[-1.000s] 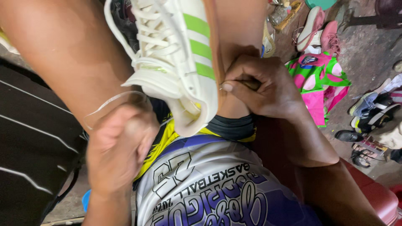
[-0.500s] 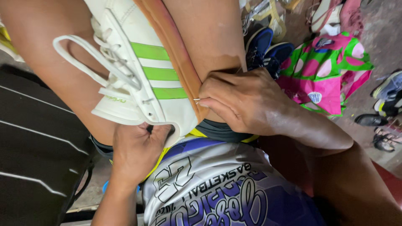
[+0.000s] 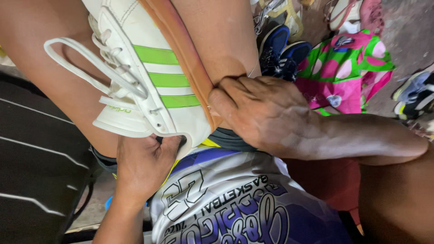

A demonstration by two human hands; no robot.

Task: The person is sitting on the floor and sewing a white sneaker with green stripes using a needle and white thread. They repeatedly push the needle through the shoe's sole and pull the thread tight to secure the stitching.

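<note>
A white sneaker (image 3: 149, 86) with three green stripes, white laces and a tan sole edge lies between my bare knees, its opening toward me. My left hand (image 3: 142, 167) reaches into the shoe's opening from below and grips its heel end. My right hand (image 3: 260, 110) presses on the tan sole edge (image 3: 181, 49) near the heel, thumb and fingers pinched together there. A thin thread seems to run up from the fingers; whether they hold a needle I cannot tell.
A pair of dark blue sneakers (image 3: 282, 47) lies on the ground beyond my right knee, next to a pink and green patterned bag (image 3: 352, 72). More shoes lie at the right edge (image 3: 413, 97) and top. A black striped surface (image 3: 38, 167) is at left.
The shoe has turned and slid left, its laces now swinging out to the left. My left hand has moved from beside the shoe into its opening. My right hand stayed on the sole edge.
</note>
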